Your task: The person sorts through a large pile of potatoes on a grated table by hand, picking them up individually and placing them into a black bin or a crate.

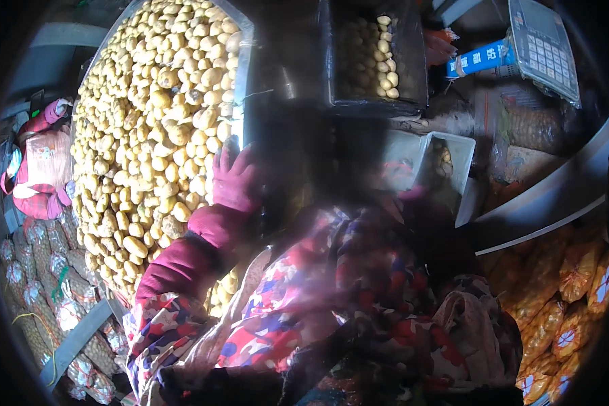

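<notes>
A wide heap of small potatoes (147, 127) fills a metal-edged sorting table on the left. My left hand (236, 175), in a magenta glove, rests with fingers spread at the table's raised metal rim (246, 86), beside the nearest potatoes; nothing held by it shows. My right hand (411, 193) is in deep shadow by the white plastic bins, mostly hidden, so its fingers and what they may hold cannot be made out. Farther off, a dark lined crate (421, 76) has potatoes (385, 61) in it, some brightly lit.
A white bin (449, 147) holds a few potatoes. A digital scale display (545, 51) stands at the upper right. Filled net sacks lie at lower left (35, 289) and lower right (568, 304). Another person (45, 157) is at the table's far left side.
</notes>
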Tool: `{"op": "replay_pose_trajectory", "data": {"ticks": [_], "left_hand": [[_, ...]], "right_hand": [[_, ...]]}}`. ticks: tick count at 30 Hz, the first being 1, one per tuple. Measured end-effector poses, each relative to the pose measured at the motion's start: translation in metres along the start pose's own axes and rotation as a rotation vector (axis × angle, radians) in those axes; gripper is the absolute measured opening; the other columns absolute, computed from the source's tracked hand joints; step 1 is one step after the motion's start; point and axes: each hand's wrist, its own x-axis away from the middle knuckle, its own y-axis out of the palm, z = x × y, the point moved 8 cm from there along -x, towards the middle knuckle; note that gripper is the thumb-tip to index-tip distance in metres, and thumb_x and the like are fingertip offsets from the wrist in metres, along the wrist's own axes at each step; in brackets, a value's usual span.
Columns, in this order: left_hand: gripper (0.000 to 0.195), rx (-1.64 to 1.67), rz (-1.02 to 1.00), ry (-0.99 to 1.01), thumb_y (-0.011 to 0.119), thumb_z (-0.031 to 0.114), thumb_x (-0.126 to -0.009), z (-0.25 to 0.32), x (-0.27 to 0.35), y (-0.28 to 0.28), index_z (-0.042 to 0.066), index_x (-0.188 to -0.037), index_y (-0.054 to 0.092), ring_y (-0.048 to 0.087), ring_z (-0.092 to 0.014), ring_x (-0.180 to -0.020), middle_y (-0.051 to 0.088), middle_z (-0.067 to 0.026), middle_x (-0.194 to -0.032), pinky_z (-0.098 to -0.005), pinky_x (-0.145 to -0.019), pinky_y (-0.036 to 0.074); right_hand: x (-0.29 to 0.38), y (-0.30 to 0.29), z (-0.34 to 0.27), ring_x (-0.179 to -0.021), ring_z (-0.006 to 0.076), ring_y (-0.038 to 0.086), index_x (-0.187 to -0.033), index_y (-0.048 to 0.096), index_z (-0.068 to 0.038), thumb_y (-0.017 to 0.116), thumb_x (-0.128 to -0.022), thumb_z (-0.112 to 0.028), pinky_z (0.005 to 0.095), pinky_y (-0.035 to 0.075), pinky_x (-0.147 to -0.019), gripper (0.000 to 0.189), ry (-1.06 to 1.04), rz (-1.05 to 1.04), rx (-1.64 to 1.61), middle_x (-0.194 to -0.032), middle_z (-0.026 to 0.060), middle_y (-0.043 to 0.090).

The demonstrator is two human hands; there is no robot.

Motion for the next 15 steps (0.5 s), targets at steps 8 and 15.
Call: {"op": "replay_pose_trajectory", "data": {"ticks": [8,15], "left_hand": [[0.031,-0.09,-0.049,-0.053,0.073,0.022,-0.092,0.0,0.01,-0.012,0.02,-0.123,0.078,0.044,-0.048,-0.158,0.061,-0.0077,-0.159,-0.0724,-0.126,0.035],[0.037,-0.138,-0.037,-0.018,0.075,0.03,-0.09,-0.003,0.012,-0.015,0.018,-0.125,0.078,0.046,-0.046,-0.157,0.061,-0.0099,-0.162,-0.0681,-0.133,0.03]], "right_hand": [[0.017,0.001,-0.008,-0.128,0.0316,0.073,-0.15,0.072,-0.01,0.075,-0.107,-0.027,0.0441,0.057,-0.112,0.047,0.035,-0.014,0.102,-0.142,0.016,0.077],[0.027,-0.049,-0.032,-0.132,0.0324,0.074,-0.15,0.072,-0.01,0.076,-0.106,-0.028,0.0451,0.057,-0.115,0.047,0.049,0.089,0.17,-0.144,0.0166,0.077]]}}
